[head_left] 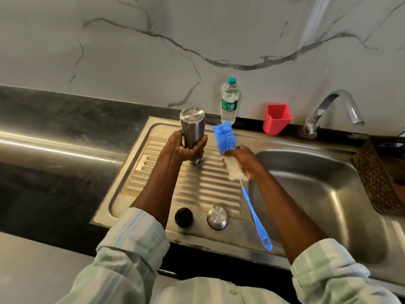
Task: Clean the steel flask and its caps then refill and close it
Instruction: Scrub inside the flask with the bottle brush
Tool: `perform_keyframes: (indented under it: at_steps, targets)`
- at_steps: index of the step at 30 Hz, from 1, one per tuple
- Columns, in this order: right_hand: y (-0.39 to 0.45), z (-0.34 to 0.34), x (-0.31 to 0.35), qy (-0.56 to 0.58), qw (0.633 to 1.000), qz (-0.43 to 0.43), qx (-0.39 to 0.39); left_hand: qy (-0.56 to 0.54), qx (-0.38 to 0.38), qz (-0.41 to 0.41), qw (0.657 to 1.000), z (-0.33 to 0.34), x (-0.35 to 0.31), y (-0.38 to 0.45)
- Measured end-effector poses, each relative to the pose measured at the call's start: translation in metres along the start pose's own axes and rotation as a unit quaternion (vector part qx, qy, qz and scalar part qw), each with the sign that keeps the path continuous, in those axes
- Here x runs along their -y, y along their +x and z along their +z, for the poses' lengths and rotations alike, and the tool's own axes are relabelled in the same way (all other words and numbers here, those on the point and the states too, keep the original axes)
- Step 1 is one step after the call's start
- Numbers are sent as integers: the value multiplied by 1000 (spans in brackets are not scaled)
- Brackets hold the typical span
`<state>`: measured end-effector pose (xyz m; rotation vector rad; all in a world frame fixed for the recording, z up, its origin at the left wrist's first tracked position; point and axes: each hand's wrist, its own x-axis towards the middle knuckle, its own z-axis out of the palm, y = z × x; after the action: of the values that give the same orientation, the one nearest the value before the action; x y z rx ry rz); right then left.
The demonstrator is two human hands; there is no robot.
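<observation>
We've got the steel flask (pixel 192 128) upside down in our left hand (pixel 187 148), base up, mouth pointing down over the ribbed drainboard (pixel 197 187). It looks like that's to let water run out of it onto the ribs and off toward the sink basin (pixel 317 194) at 3 o'clock. The left fingers (pixel 200 148) are wrapped round the narrow neck end, thumb on the near side, so the wider body stands clear above the fist. The mouth seems just above the ribs, but we can't tell if it touches.

Our right hand (pixel 243 161) is clenched round the bottle brush (pixel 230 150) at its head, not its handle: blue bristles stick out above the fist toward 12, white bristles below, and the thin blue handle (pixel 256 216) trails down toward 5 o'clock. Our guess is that gripping the bristles squeezes water out of them or steadies the head for aiming at the flask mouth (a handle grip would suit scrubbing better).

The flask itself is plain brushed steel w/ a flat circular base, tapering to the neck; no dents or marks we can make out, and whether it's wet is unclear.

Both caps sit on the flat front lip of the drainboard at 6 o'clock, apart from each other: the black inner cap (pixel 183 217) on the left, the steel outer cap (pixel 217 217) on the right, parked w/in easy reach. A plastic water bottle (pixel 229 99) stands at the back of the worktop (pixel 65 132) at 12, probably for the refill.
</observation>
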<state>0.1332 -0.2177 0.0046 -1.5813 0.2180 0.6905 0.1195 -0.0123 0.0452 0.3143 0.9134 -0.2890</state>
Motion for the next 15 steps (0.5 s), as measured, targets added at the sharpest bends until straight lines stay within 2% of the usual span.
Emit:
perform_keyframes:
  at_steps: [8,15]
  targets:
    - [-3,3,-5,63,997,-2,51,-20,5,-29,999,-2,-2,-2]
    - [-10,2,-5,13,997,9,74,2,10,0,1000,-3,7,-11]
